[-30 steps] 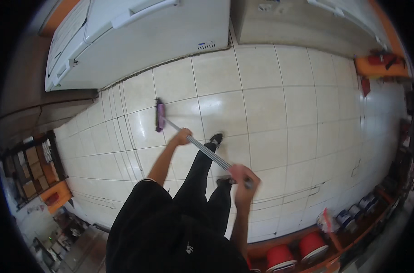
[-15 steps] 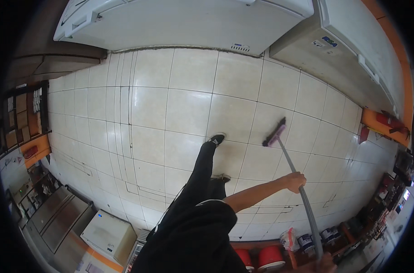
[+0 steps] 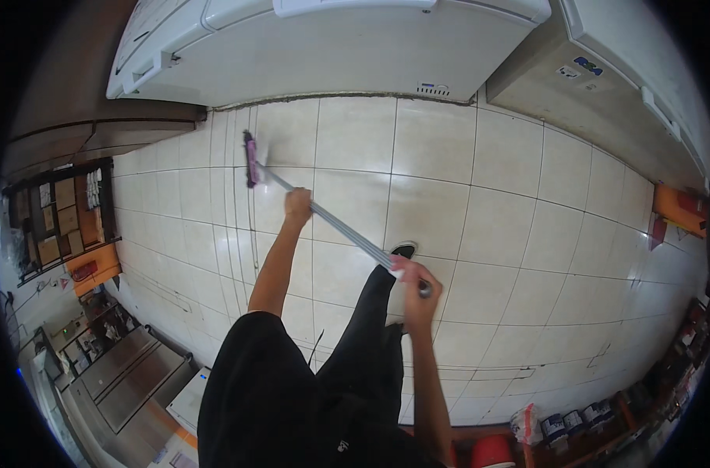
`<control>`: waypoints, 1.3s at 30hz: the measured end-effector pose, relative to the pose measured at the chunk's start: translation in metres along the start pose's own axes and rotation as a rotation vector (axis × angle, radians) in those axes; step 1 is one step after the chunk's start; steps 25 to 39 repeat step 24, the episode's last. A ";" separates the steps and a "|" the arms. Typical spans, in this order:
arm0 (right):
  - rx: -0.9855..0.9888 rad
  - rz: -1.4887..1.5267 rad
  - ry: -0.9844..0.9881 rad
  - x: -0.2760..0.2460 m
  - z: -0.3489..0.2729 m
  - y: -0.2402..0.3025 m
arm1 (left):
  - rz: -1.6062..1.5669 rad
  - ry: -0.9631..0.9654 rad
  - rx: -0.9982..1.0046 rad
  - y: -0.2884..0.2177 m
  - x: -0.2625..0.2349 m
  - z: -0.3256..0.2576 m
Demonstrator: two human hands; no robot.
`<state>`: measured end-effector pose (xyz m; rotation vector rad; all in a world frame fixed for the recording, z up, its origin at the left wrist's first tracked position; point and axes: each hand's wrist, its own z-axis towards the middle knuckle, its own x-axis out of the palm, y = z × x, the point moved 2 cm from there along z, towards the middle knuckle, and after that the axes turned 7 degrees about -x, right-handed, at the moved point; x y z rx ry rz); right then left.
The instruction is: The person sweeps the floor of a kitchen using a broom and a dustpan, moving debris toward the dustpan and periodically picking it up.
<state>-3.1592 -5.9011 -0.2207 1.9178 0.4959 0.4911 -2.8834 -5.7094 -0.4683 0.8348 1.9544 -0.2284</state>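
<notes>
A push broom with a grey handle (image 3: 349,232) slants across the view, from the middle up to the left. Its purple head with dark bristles (image 3: 251,159) rests on the tiled floor at the far left. My left hand (image 3: 298,206) is closed around the lower handle, not far from the head. Near the handle's top end, my right hand (image 3: 415,282) is wrapped around it, with the dark end cap sticking out beside the palm. My black shoe (image 3: 403,249) stands on the floor just beyond the right hand.
Two white chest freezers, one at the far side (image 3: 331,54) and one at the right (image 3: 628,86), border the light tiled floor (image 3: 433,207). Dark cabinets (image 3: 97,140) are at the far left. A red bucket (image 3: 491,451) and several paint-like cans (image 3: 573,421) line the near right.
The broom head has swung from the right side over to the far left. Both hands moved left with the handle, and my right hand came up from the lower edge.
</notes>
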 end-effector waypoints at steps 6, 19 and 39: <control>-0.108 -0.248 -0.296 -0.076 0.009 0.032 | -0.648 -0.386 0.257 -0.105 0.046 0.022; -0.824 -0.560 -0.859 -0.264 -0.154 0.268 | -1.061 0.301 1.128 -0.598 -0.143 -0.294; -0.960 -0.120 -0.874 -0.353 -0.264 0.314 | -0.917 0.396 1.405 -0.578 -0.187 -0.338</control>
